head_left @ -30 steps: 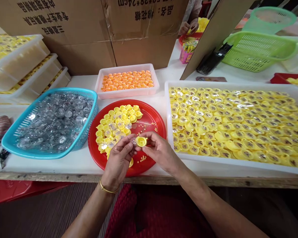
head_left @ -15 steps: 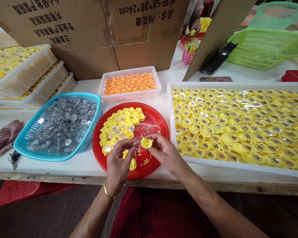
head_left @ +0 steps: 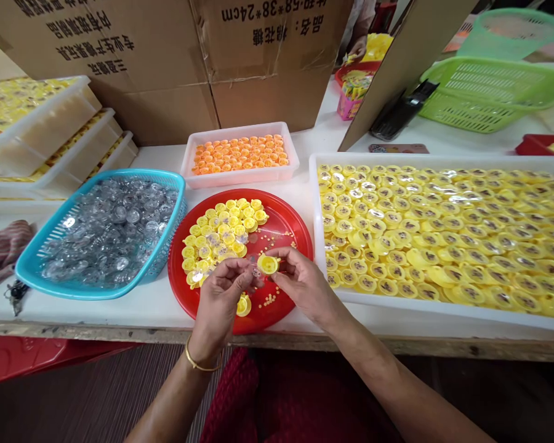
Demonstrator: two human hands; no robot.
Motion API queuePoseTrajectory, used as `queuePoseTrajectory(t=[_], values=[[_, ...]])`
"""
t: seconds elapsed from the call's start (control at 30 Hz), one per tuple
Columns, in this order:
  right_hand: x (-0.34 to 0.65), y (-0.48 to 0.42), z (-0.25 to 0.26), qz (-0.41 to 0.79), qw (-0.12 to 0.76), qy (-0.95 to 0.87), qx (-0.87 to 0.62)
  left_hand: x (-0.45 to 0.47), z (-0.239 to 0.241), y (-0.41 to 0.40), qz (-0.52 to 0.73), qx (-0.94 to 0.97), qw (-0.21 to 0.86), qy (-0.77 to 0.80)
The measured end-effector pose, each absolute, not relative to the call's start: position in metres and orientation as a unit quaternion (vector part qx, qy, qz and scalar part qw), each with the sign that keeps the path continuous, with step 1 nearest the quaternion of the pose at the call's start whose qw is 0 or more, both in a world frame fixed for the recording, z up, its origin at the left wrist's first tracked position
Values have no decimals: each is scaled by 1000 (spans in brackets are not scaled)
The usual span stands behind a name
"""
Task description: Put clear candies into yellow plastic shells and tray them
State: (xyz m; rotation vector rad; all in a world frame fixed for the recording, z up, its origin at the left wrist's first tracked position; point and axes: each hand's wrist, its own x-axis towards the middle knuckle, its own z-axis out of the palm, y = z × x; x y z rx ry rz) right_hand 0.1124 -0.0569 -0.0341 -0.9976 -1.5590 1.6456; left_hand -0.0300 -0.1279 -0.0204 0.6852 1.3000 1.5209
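Note:
Over the red round tray (head_left: 295, 289), my right hand (head_left: 300, 280) pinches a small yellow plastic cup (head_left: 268, 264) by its edge, its open side turned up. My left hand (head_left: 224, 292) is closed on a small clear plastic disc (head_left: 257, 275), held just left of the cup; whether the two touch I cannot tell. Beneath my hands, yellow cups (head_left: 215, 231) cover the left and back of the tray, some with clear discs on them. Tiny pale yellow pellets (head_left: 270, 299) are scattered over its right part.
A blue basket (head_left: 178, 209) of clear discs stands left, a tray of orange cups (head_left: 242, 154) behind. At right is a wide white tray (head_left: 316, 221) of filled yellow cups. Cardboard (head_left: 166, 111) walls the back; a co-worker's hand (head_left: 357, 49) shows beyond it.
My left hand has brought the clear disc up closer to the yellow cup. The cup remains in my right hand, and the whole view has shifted slightly.

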Motion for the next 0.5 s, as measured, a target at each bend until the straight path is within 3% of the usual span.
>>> queuePoseTrajectory(t=[0.5], values=[[113, -60, -28, 555, 300, -668, -395, -36, -15, -106, 530, 322, 505, 600]])
